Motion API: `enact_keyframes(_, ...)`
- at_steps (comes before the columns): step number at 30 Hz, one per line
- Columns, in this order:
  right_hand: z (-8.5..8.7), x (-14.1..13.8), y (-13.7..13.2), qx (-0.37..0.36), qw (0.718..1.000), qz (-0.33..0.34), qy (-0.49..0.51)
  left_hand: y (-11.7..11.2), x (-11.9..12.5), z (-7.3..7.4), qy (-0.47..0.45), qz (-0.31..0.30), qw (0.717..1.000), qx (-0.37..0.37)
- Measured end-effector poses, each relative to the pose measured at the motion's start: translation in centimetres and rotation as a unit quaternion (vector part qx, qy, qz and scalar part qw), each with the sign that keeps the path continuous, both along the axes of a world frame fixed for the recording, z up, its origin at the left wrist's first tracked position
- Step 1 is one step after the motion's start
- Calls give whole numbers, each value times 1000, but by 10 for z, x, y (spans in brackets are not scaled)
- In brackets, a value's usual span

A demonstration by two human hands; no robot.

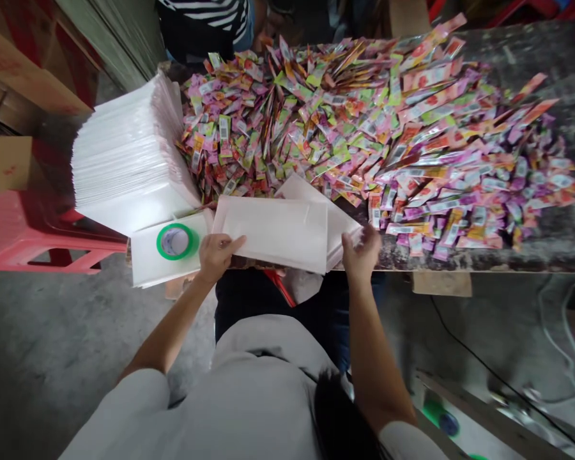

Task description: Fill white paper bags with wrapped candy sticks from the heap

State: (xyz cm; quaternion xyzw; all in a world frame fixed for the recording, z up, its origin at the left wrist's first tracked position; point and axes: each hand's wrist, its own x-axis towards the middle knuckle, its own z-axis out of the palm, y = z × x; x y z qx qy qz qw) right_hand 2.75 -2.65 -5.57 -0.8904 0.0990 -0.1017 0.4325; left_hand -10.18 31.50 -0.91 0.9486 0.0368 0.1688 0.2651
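A flat white rectangular sleeve or folded box (274, 231) lies level at the table's front edge; its exact kind I cannot tell. My left hand (214, 257) pinches its left end, with the thumb on top. Under it, turned at an angle, are more flat white pieces (341, 225), their right corner sticking out. My right hand (363, 254) is closed around that corner, thumb and fingers on either side, fingertips partly hidden. Left of my left hand, a green-rimmed roll of tape (176, 242) rests on other flat white pieces (146, 259).
A tall leaning stack of flat white pieces (124, 153) stands at the table's left end. Small colourful sachets (306, 121) are heaped across the table (517, 57). A red plastic stool (52, 230) and cardboard boxes (23, 57) stand left. Another person in stripes (211, 25) is across the table.
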Motion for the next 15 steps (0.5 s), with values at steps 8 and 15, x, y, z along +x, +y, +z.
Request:
enact_keyframes(8, 66, 27, 67, 112, 920, 354, 128, -25, -9, 9, 64, -81, 988, -114)
enact_keyframes(15, 38, -6, 116, 366, 805, 341, 319, 11, -47, 12, -26, 131, 990, -37)
